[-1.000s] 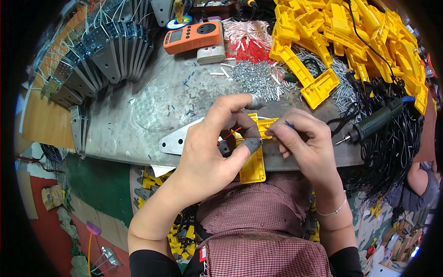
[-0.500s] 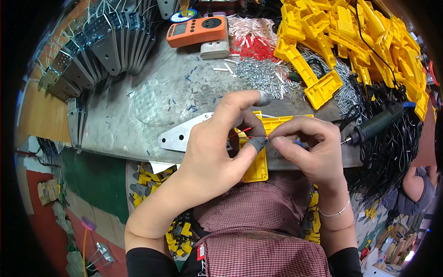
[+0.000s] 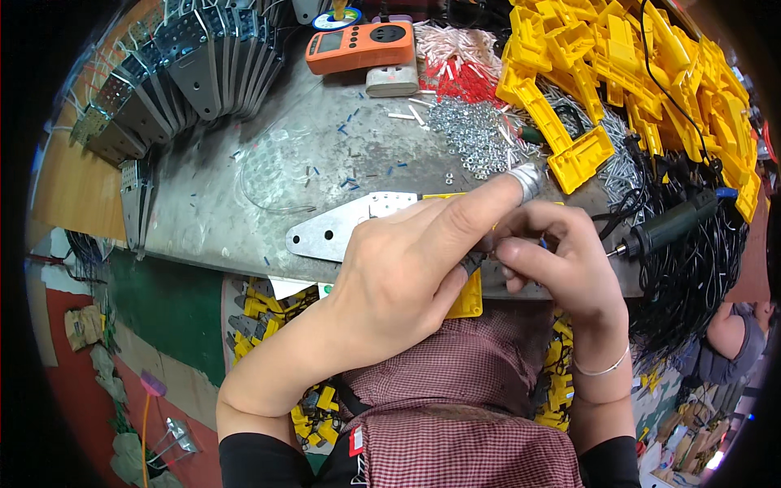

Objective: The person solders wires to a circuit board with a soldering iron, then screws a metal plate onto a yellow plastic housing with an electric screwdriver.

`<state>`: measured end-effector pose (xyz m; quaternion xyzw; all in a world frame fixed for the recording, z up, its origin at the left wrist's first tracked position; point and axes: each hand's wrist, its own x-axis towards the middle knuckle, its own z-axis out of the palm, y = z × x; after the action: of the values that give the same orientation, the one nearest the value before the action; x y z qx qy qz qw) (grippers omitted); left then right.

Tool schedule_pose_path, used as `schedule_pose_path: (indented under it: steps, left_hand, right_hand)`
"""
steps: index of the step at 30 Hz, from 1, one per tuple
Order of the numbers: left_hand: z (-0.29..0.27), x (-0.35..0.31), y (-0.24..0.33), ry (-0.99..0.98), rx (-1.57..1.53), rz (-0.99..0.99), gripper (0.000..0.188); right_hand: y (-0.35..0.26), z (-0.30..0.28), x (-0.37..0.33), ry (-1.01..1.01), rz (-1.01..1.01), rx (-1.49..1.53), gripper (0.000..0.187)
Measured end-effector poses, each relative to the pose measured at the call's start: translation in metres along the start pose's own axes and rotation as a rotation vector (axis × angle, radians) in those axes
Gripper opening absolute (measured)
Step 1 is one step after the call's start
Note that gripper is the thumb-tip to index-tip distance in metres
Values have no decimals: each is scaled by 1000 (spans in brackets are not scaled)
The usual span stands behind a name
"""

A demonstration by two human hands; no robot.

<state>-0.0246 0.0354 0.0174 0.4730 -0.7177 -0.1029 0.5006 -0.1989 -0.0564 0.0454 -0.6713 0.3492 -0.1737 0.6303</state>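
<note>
My left hand (image 3: 407, 256) reaches across from the left with a grey-wrapped index fingertip, its thumb and fingers pinched close to my right hand's. My right hand (image 3: 561, 248) is also closed in a pinch, thumb against fingers, a bit of blue showing between them. The thin wires seen there a moment ago are now mostly hidden by my fingers. Beneath the hands lies a yellow plastic housing (image 3: 468, 301), largely covered. A flat silver metal plate (image 3: 313, 237) with round holes sticks out to the left of my left hand.
An orange meter (image 3: 358, 47) stands at the back. Beside it lie white and red sleeves (image 3: 460, 80), metal nuts (image 3: 468, 134) and screws. Yellow housings (image 3: 626, 65) are heaped at the back right. A dark electric screwdriver (image 3: 671, 224) rests on black cables. Grey metal brackets (image 3: 191, 77) stand at the left.
My left hand has turned and moved right, its index finger now stretching over toward my right hand and covering the red wires. The view has shifted slightly.
</note>
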Motion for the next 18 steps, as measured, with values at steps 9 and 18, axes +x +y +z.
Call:
schedule_pose_path:
  steps: [9,18]
  left_hand:
    - [0,2,6,-6,-71,-115,68]
    - [-1,-1,10,-113,170,105,59]
  right_hand:
    - [17,5,-13,140,-407,-433,15]
    - [13,-18,2,-431,325,286,23]
